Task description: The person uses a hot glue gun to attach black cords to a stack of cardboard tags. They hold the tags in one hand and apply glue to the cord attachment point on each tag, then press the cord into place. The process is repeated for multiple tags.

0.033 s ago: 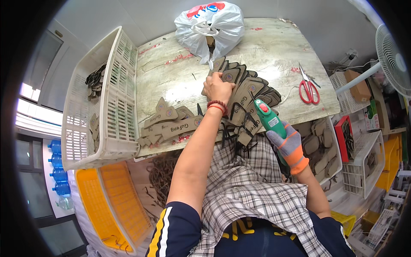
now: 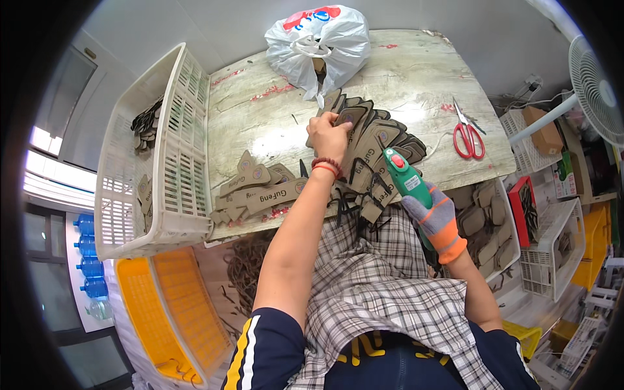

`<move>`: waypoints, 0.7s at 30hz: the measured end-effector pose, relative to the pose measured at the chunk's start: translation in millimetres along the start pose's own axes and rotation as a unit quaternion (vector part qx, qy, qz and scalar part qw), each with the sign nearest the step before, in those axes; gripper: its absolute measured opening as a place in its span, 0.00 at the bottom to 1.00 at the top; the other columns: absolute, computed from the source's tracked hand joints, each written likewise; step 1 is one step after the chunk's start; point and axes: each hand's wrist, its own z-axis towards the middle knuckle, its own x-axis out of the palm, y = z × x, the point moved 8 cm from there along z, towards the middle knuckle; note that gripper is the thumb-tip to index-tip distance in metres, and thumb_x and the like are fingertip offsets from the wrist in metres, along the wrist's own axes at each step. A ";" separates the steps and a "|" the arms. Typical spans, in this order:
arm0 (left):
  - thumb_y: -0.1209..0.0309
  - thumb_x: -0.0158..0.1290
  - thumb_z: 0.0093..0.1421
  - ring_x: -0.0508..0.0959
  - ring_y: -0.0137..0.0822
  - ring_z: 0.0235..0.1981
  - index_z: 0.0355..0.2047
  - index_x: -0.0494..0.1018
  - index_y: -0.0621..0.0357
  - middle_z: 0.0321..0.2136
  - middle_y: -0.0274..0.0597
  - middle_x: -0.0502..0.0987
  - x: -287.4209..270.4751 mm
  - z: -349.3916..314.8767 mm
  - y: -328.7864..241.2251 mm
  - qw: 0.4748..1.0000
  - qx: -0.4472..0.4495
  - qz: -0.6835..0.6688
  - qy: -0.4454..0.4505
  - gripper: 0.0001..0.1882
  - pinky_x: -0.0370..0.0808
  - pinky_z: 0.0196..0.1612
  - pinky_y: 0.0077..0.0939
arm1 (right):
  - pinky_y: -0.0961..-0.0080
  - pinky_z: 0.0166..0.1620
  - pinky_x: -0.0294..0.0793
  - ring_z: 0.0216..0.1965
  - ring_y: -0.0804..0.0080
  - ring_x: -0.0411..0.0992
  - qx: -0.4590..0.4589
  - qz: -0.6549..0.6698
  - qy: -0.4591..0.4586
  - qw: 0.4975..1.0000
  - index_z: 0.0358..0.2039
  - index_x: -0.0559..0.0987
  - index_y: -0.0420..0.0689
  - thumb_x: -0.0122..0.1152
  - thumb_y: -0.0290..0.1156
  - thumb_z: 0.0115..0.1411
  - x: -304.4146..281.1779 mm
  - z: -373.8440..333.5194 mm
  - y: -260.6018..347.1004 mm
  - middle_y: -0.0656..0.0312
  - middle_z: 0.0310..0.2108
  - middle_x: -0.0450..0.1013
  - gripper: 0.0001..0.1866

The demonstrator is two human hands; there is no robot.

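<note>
My bare left hand (image 2: pixel 328 137), with red bracelets at the wrist, is closed on a flat brown piece (image 2: pixel 350 117) in the fanned-out pile on the table. These pieces are elongated, with rounded ends, dark edges and printing; dark strips hang from several at the near edge. My right hand (image 2: pixel 437 223) wears a grey and orange glove and is wrapped round a green handheld power tool (image 2: pixel 408 177) with a red button. The tool's front end points up and left, beside the pile's right side; whether it touches a piece, I cannot tell. More brown pieces (image 2: pixel 263 198) lie left of my forearm.
Red-handled scissors (image 2: pixel 468 140) lie at the table's right. At its back stands a tied white plastic bag (image 2: pixel 318 49). A white crate (image 2: pixel 179 153) borders the left side, above a yellow crate (image 2: pixel 188 305). Right of my lap is a white bin (image 2: pixel 510 214) of brown pieces; a fan (image 2: pixel 595 91) stands beyond.
My left hand has shifted very slightly left, its fingers moving over the pile. The green tool in my right hand has moved a little left and up.
</note>
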 end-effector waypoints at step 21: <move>0.75 0.58 0.52 0.74 0.25 0.24 0.30 0.70 0.58 0.25 0.34 0.76 -35.2 -79.7 -43.1 0.755 -0.245 -0.608 0.032 0.08 0.70 0.30 0.17 | 0.85 0.23 0.66 0.20 0.84 0.66 0.032 0.015 0.013 0.999 0.39 0.73 0.38 0.67 0.43 0.48 23.5 0.3 27.2 0.67 0.20 0.70 0.25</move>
